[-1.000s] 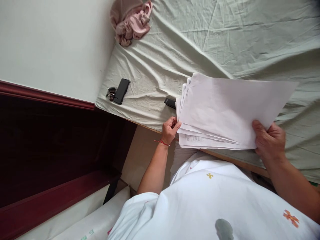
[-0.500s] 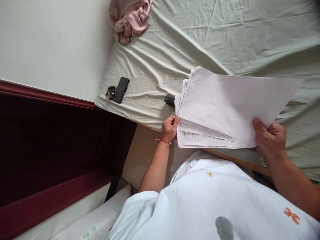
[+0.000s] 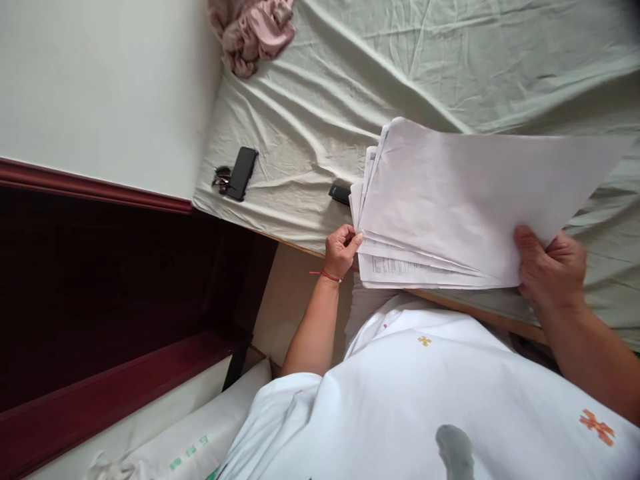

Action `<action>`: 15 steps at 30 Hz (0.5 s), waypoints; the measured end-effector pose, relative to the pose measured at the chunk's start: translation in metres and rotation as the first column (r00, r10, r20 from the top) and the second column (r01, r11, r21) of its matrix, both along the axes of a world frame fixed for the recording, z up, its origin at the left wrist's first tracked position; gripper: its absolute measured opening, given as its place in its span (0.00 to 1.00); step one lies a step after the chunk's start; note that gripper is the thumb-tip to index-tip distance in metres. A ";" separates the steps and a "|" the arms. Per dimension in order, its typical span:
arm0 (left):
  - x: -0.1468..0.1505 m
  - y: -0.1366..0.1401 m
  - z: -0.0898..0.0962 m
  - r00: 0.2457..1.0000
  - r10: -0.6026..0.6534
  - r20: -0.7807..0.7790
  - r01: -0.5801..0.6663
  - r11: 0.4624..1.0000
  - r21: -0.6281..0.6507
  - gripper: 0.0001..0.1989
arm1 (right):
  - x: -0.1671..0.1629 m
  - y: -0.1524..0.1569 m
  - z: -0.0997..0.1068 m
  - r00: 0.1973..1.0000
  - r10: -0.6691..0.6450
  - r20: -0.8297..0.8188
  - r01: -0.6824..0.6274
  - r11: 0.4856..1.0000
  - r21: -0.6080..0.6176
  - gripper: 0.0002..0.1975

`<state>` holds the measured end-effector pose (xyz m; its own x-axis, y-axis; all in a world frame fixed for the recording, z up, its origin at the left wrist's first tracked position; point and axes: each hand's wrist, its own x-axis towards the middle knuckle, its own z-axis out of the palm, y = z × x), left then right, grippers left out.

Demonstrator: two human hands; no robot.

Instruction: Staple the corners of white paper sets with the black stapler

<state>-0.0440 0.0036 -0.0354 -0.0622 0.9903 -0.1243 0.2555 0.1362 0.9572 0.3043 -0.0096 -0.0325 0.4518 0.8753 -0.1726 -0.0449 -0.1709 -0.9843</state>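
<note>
A loose stack of paper sheets [image 3: 450,193] is held up in front of me, over the edge of the bed. Its top sheet is blank on the side I see; lower sheets fan out at the left and bottom edges and show printed text. My right hand [image 3: 553,267] grips the stack at its lower right, thumb on top and fingers underneath. At the left edge, my left hand [image 3: 343,250] pinches the papers between thumb and curled fingers. A red string bracelet [image 3: 330,275] is around the left wrist.
On the pale green bed sheet [image 3: 300,133] lie a black phone [image 3: 243,173], a bunch of keys [image 3: 221,179], and a small black object [image 3: 340,194] partly behind the papers. Crumpled pink cloth [image 3: 257,33] is at the back left. Dark red wooden furniture [image 3: 110,373] and a white sack [image 3: 195,433] stand left.
The view has shifted slightly. Both hands still hold the stack, which sits a little higher and further right, its top sheet's far corner reaching more to the right.
</note>
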 end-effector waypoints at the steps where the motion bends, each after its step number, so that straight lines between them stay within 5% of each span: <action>1: 0.000 0.000 -0.001 1.000 0.017 -0.009 -0.017 1.000 -0.001 0.20 | 0.000 0.000 0.000 1.000 -0.003 -0.001 0.003 1.000 0.002 0.17; 15: 0.004 0.002 -0.001 0.988 0.091 -0.122 -0.079 0.992 0.102 0.28 | 0.007 -0.003 -0.010 0.998 0.037 0.058 -0.036 0.999 -0.020 0.18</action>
<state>-0.0400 0.0051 -0.0359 -0.1558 0.9877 -0.0144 0.3667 0.0713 0.9276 0.3110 -0.0128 -0.0423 0.4292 0.8882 -0.1637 0.0192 -0.1902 -0.9816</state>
